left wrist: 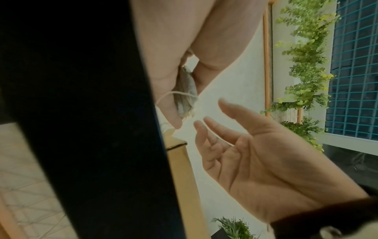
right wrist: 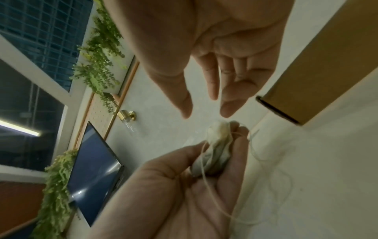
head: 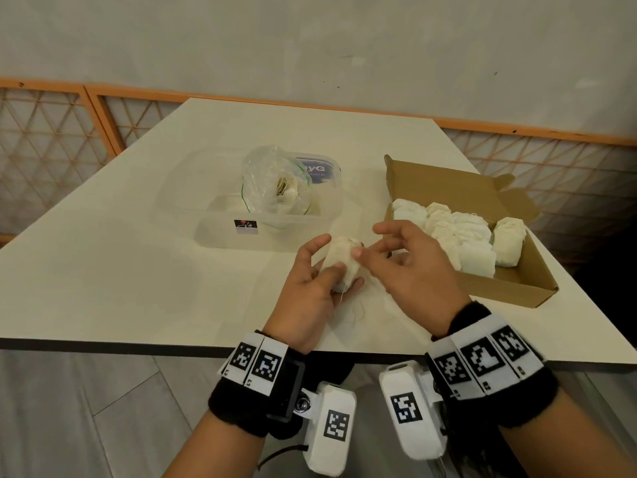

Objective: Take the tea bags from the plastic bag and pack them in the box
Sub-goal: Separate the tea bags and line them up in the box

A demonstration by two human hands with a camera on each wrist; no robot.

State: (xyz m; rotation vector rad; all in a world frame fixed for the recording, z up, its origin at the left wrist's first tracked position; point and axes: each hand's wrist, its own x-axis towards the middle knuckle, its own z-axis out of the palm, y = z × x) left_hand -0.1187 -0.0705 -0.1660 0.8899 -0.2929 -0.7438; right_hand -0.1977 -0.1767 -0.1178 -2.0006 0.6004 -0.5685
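- The left hand (head: 312, 288) holds a small bunch of tea bags (head: 341, 267) over the white table (head: 120, 270). The thumb is on one side and the fingers curl round the other side.
- Thin white strings (head: 355, 312) hang from the bunch down to the table.
- The right hand (head: 410, 267) is just beside the bunch, with its fingers spread and loose. One fingertip (head: 356, 251) is right at the top of the bunch. I cannot tell if it touches.
- In the right wrist view the right hand's thumb and fingers (right wrist: 229, 106) are apart and hold nothing, just above the tea bags (right wrist: 216, 155) in the left hand (right wrist: 178, 194).
- The brown cardboard box (head: 517, 281) lies open on the right side of the table, near the right hand. Rows of white tea bags (head: 458, 232) lie flat inside it.
- The plastic bag (head: 272, 181) stands farther back, inside a clear plastic tub (head: 220, 232). More tea bags (head: 286, 188) show through the bag.
- A clear lid with a blue label (head: 319, 170) is behind the bag.
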